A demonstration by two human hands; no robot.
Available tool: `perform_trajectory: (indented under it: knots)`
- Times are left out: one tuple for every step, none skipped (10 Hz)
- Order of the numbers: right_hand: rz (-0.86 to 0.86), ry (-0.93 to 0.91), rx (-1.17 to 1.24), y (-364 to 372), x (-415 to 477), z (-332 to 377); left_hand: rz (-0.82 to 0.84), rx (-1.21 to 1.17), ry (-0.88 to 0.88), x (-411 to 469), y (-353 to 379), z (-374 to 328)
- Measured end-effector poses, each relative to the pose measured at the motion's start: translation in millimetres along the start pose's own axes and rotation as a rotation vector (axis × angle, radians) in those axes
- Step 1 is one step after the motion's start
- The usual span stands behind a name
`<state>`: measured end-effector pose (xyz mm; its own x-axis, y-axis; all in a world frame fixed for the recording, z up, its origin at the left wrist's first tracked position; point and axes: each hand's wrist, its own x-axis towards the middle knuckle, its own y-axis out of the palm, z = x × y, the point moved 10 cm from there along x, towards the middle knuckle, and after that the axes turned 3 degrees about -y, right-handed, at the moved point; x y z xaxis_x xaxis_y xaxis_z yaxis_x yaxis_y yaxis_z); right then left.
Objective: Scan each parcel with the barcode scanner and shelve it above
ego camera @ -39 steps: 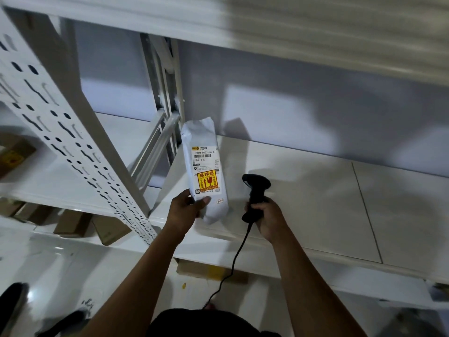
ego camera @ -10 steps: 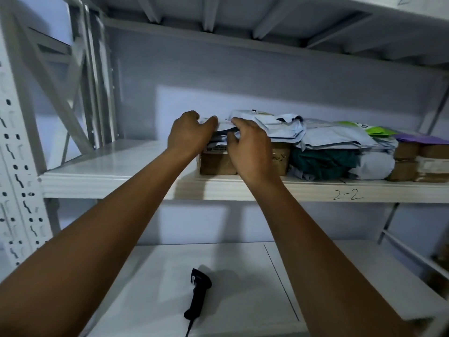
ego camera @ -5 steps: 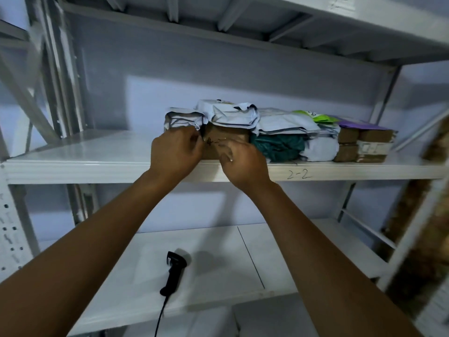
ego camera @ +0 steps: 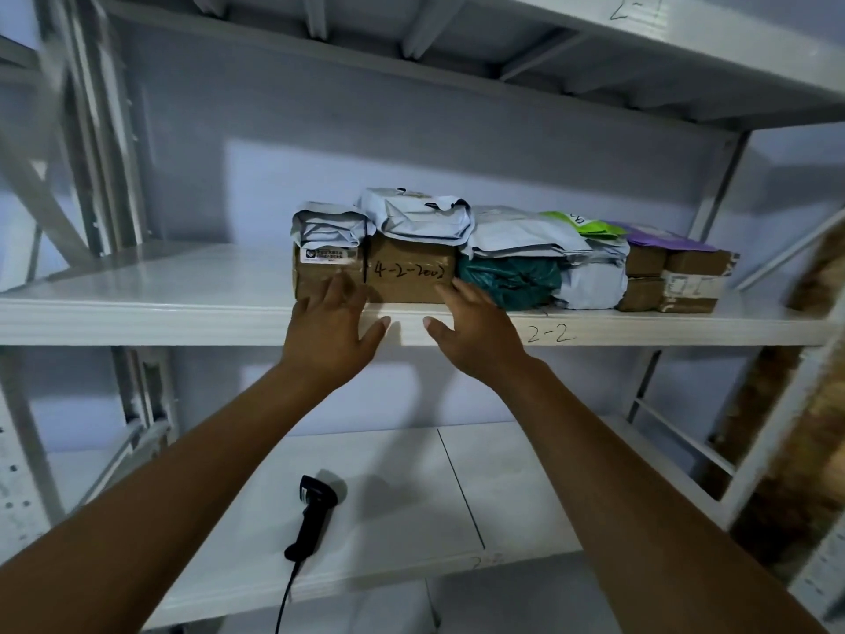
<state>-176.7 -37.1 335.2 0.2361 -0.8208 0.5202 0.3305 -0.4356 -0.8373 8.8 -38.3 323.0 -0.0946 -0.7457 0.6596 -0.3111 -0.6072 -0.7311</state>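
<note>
A row of parcels sits on the upper shelf (ego camera: 137, 308). At its left end a white poly-bag parcel (ego camera: 331, 226) lies on a brown box (ego camera: 320, 276), beside a second brown box (ego camera: 411, 274) with handwritten numbers. My left hand (ego camera: 331, 329) is spread open at the shelf edge, its fingertips against the left box. My right hand (ego camera: 473, 329) is open too, just in front of the second box and the green bag (ego camera: 510, 281). The black barcode scanner (ego camera: 313, 514) lies on the lower shelf (ego camera: 411, 496), its cable hanging over the front edge.
Further right on the upper shelf are grey and white bags (ego camera: 516, 235), a lime bag (ego camera: 590, 226), a purple bag (ego camera: 663, 240) and small brown boxes (ego camera: 686, 281). White perforated rack uprights (ego camera: 18, 487) stand at left, another shelf (ego camera: 686, 52) overhead.
Both hands have let go of the stacked parcels and drawn back to the shelf edge, fingers spread. The white parcel now rests on the left box. The view shifted slightly.
</note>
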Motion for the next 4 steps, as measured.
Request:
perform_trajectory:
  knots:
    - [0.009, -0.03, -0.043, 5.4, 0.5, -11.3, -0.034, 0.053, -0.033, 4.3, 7.7, 2.5]
    - [0.008, -0.088, -0.034, 2.7, -8.3, -24.0, 0.0, 0.123, -0.095, -0.5, 14.2, 0.8]
    - [0.013, -0.111, 0.016, -4.3, -27.3, -41.6, 0.063, 0.14, -0.106, -10.7, 25.3, -5.3]
    - [0.037, -0.086, -0.041, -21.8, -46.5, -74.6, 0.099, 0.098, -0.117, -17.4, 19.9, -26.3]
